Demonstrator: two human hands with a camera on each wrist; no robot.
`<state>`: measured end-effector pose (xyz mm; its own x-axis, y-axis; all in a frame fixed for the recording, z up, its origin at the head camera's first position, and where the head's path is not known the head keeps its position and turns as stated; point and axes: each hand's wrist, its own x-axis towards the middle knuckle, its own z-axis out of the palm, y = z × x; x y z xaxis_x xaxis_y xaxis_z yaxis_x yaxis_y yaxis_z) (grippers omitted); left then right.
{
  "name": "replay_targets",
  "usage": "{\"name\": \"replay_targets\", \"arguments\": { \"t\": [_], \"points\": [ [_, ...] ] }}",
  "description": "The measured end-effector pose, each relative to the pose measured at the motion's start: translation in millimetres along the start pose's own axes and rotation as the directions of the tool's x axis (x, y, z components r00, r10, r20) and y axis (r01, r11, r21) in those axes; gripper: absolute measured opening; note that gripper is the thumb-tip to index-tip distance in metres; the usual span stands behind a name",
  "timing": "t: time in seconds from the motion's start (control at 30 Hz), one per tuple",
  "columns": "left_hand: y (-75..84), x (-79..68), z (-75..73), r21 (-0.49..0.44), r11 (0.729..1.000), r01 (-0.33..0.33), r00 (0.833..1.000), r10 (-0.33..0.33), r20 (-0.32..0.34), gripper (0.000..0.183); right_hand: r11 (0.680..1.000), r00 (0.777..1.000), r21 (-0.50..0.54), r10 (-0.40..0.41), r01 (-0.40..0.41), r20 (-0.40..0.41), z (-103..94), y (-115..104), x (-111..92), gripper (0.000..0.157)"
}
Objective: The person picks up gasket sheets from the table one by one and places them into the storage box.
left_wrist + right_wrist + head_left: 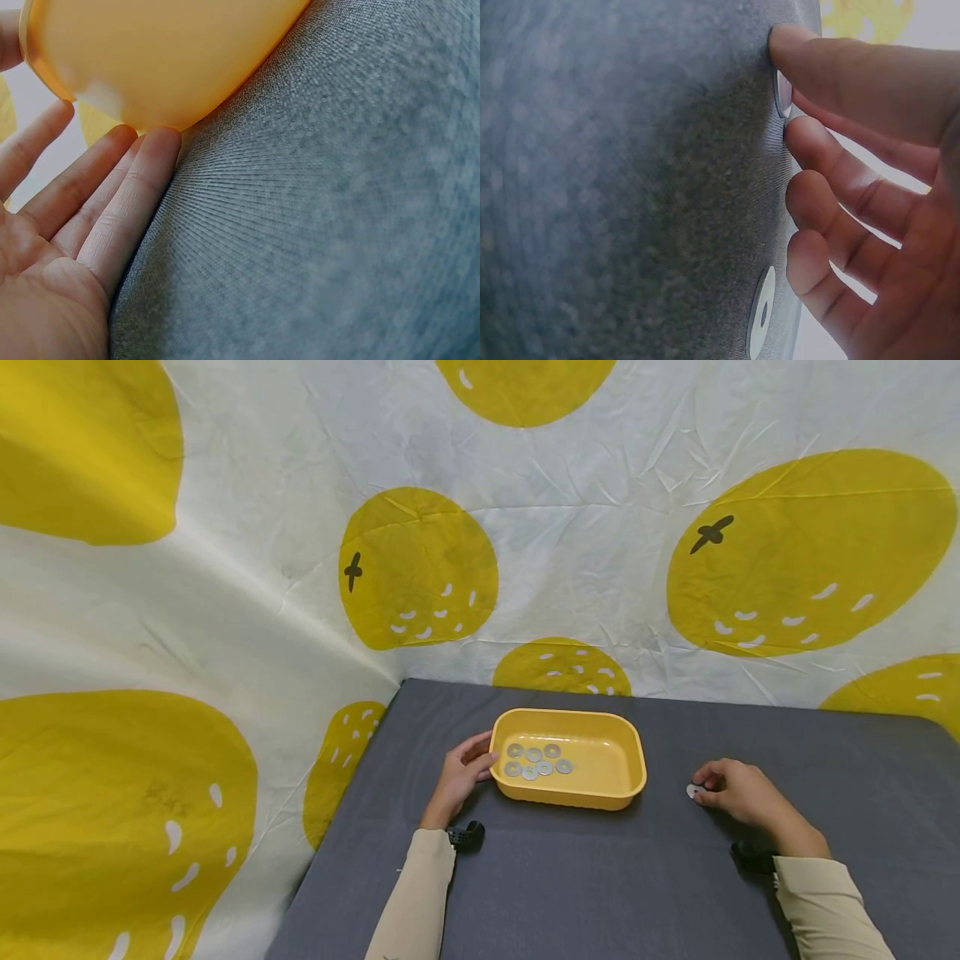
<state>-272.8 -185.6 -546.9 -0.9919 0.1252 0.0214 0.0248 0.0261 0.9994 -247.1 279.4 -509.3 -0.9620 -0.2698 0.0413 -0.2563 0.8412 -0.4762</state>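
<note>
A yellow plastic tray (607, 756) holds several flat metal washers (564, 766), grouped in its left half. My left hand (463, 774) grips the tray's left end, thumb over the rim and the other fingertips against the outer wall, as the left wrist view shows. To the right of the tray, my right hand (738, 793) pinches a washer (693, 791) between thumb and index finger, low at the cloth. In the right wrist view that washer (783, 94) is partly covered by the thumb. Another washer (761, 315) lies below the curled little finger; the hand hides it in the head view.
Dark grey cloth (585, 885) covers the table. A white sheet printed with yellow fruit (420, 568) hangs behind and along the left side. Each wrist wears a black strapped device (467, 836).
</note>
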Motion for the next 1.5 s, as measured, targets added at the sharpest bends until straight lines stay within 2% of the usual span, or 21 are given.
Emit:
{"name": "replay_targets", "arguments": {
  "t": [0.47,0.8,1.07,1.5],
  "points": [
    [-0.5,0.8,-0.8,-0.007,1.0,0.005,1.0,-0.005,-0.003,0.05,1.0,1.0,0.017,-0.016,0.015,0.021,2.4,-3.4,-0.8,0.014],
    [1.0,0.9,-0.8,-0.012,1.0,0.008,1.0,-0.008,-0.005,0.049,0.998,0.999,0.042,-0.044,0.044,0.009,1.3,-3.8,-3.2,0.021],
    [0.9,0.8,-0.6,-0.01,1.0,-0.005,1.0,0.005,-0.001,0.05,0.996,0.997,0.054,-0.07,0.069,0.026,-1.0,-3.9,-5.3,0.02],
    [1.7,0.0,-0.2,-0.011,1.0,0.009,1.0,-0.009,-0.006,0.049,0.987,0.997,0.143,-0.074,0.071,0.018,-2.7,-3.4,-2.1,0.021]
  ]
}}
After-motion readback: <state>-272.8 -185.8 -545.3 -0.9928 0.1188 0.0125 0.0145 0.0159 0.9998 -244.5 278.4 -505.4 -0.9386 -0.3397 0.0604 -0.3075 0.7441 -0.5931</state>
